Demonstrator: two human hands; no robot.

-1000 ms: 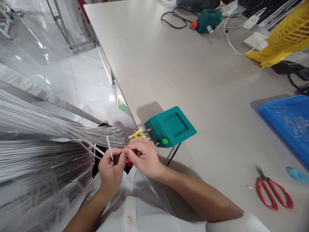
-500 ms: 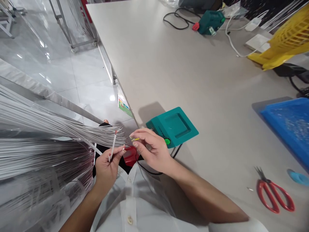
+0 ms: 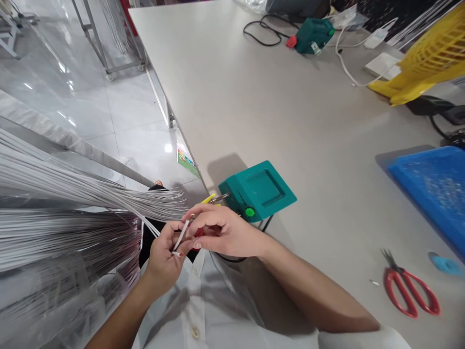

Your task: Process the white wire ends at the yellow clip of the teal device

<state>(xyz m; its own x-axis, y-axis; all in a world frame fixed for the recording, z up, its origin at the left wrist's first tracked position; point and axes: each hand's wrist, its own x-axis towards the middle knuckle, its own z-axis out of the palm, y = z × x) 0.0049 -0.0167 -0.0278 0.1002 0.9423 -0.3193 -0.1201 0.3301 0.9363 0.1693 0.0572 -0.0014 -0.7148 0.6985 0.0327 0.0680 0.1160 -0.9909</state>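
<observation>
My left hand (image 3: 165, 254) is closed on a short white wire (image 3: 181, 235) that slants up between the fingers, and a red tip shows low in the grip. Against it, my right hand (image 3: 225, 232) is curled, its thumb and fingers meeting the left fingertips; what they pinch is hidden. Just above the right knuckles is a yellow-handled clip (image 3: 208, 198), with a metal part leading to the green tester box (image 3: 259, 191) at the table edge. A green button (image 3: 250, 212) sits on the box.
Bundles of long white wires (image 3: 109, 194) hang at the left, their ends near my hands. On the table (image 3: 290, 111) lie red-handled scissors (image 3: 407, 286), a blue tray (image 3: 432, 179), a blue round piece (image 3: 446, 264), a second green box (image 3: 314, 36) and a yellow fan (image 3: 432, 58).
My right hand has moved down and left from beside the yellow clip to my left fingers. The clip now shows above it. The white wire in my left hand has tilted to the right.
</observation>
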